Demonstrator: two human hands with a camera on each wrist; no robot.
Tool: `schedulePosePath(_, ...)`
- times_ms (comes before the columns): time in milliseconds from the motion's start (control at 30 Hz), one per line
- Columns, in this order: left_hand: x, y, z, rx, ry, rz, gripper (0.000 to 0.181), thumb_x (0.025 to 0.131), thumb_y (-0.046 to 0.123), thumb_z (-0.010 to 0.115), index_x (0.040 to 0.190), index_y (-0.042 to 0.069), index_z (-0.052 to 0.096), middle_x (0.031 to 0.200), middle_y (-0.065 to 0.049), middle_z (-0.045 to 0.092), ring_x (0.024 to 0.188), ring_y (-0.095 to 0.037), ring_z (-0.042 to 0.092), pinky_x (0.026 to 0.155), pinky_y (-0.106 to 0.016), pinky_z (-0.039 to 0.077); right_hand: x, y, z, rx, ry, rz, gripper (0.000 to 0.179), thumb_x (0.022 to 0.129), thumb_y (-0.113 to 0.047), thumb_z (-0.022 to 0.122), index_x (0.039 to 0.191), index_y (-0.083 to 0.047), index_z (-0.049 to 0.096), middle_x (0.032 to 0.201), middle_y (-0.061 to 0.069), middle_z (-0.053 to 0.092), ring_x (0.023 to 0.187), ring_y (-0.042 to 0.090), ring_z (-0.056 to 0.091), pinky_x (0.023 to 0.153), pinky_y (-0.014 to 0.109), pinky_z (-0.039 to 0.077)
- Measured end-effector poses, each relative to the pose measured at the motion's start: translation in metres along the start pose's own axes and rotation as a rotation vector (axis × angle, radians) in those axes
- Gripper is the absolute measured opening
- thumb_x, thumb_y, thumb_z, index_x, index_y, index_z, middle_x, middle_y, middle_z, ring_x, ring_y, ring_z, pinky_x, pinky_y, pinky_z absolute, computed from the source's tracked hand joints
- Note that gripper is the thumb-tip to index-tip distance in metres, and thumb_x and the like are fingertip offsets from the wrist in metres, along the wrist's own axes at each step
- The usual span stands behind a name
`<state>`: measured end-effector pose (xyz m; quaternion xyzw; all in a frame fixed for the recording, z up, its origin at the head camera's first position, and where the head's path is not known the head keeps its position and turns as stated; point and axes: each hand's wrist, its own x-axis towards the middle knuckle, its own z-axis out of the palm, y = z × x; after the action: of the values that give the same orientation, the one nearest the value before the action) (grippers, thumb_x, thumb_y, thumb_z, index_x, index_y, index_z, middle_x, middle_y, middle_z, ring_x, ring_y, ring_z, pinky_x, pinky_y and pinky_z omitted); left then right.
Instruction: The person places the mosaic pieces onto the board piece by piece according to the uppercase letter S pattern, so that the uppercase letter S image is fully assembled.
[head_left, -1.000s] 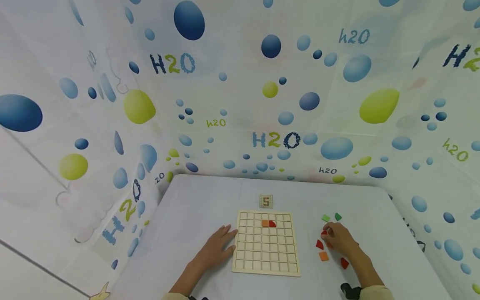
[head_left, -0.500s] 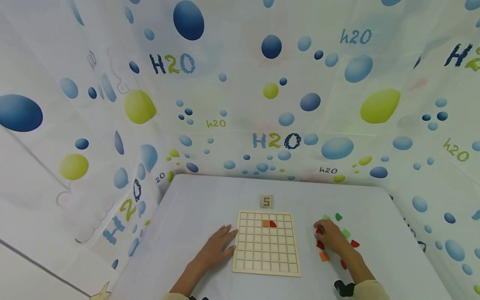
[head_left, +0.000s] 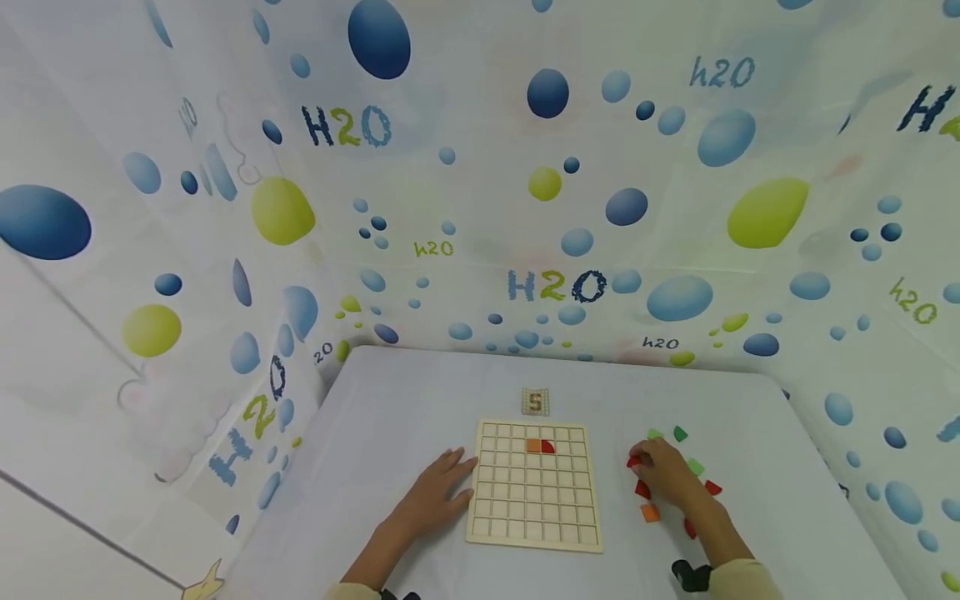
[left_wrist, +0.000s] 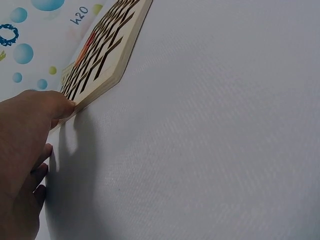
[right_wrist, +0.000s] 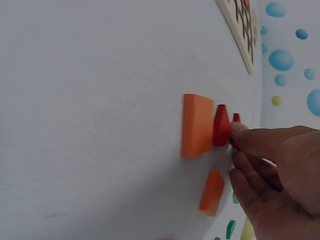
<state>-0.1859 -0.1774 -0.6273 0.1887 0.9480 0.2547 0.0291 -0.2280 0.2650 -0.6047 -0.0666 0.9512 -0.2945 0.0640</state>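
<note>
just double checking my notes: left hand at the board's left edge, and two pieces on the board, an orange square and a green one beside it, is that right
Not quite: the piece beside the orange square is red, not green, as the head view shows. The rest holds: two pieces on the board, and the left hand at its left edge.

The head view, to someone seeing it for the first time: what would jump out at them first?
Probably the bubble-and-H2O backdrop, which fills the space behind the table. Next comes the wooden grid board on the table, with an orange square and a red quarter-round side by side near its far edge. To its right, the right hand pinches a red piece among loose colored ones.
</note>
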Motion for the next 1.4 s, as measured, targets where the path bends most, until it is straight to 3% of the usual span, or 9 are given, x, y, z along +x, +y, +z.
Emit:
schedulePosePath(300,-0.001,-0.002,0.000,0.016,0.003,-0.010,0.056,0.104,0.035,0.065,0.155,0.016,0.054,0.164,-0.017,0.044,0.153,-0.043,0.039,0.123,-0.061,0.037,0.009,0.004,0.012,0.006,0.053,-0.005,0.020,0.096,-0.012,0.078,0.114,-0.005,0.072,0.107,0.007,0.067,0.094,0.021,0.058,0.088,0.041,0.060)
schedulePosePath(500,-0.002,-0.001,-0.002,0.013,0.009,-0.009,0.056,0.103,0.035,0.065,0.155,0.016,0.054,0.164,-0.018,0.045,0.153,-0.043,0.039,0.122,-0.061,0.038,0.020,-0.007,0.020,0.044,0.063,-0.046,0.013,0.095,-0.009,0.079,0.106,-0.005,0.073,0.099,0.005,0.066,0.091,0.019,0.061,0.083,0.039,0.058)
schedulePosePath(933,-0.001,0.001,-0.001,0.008,-0.008,0.006,0.056,0.104,0.035,0.065,0.155,0.016,0.054,0.164,-0.018,0.045,0.153,-0.042,0.040,0.123,-0.060,0.038,0.050,-0.073,0.041,0.127,0.097,-0.110,0.012,0.093,-0.005,0.077,0.103,0.000,0.072,0.095,0.009,0.062,0.086,0.020,0.058,0.075,0.036,0.054)
schedulePosePath(1200,-0.002,0.004,-0.004,0.017,-0.007,-0.007,0.056,0.103,0.033,0.066,0.155,0.016,0.054,0.163,-0.017,0.046,0.153,-0.041,0.041,0.123,-0.059,0.038,0.063,-0.119,0.060,0.169,0.048,-0.180,0.014,0.093,-0.002,0.077,0.106,0.002,0.072,0.098,0.013,0.065,0.090,0.025,0.065,0.078,0.041,0.060)
schedulePosePath(1400,-0.001,0.003,-0.003,0.013,-0.006,-0.007,0.055,0.103,0.034,0.066,0.155,0.017,0.055,0.164,-0.016,0.046,0.153,-0.041,0.040,0.123,-0.059,0.038,0.070,-0.137,0.077,0.199,0.010,-0.244,0.017,0.094,-0.002,0.077,0.109,0.004,0.073,0.103,0.014,0.066,0.091,0.025,0.064,0.076,0.039,0.060)
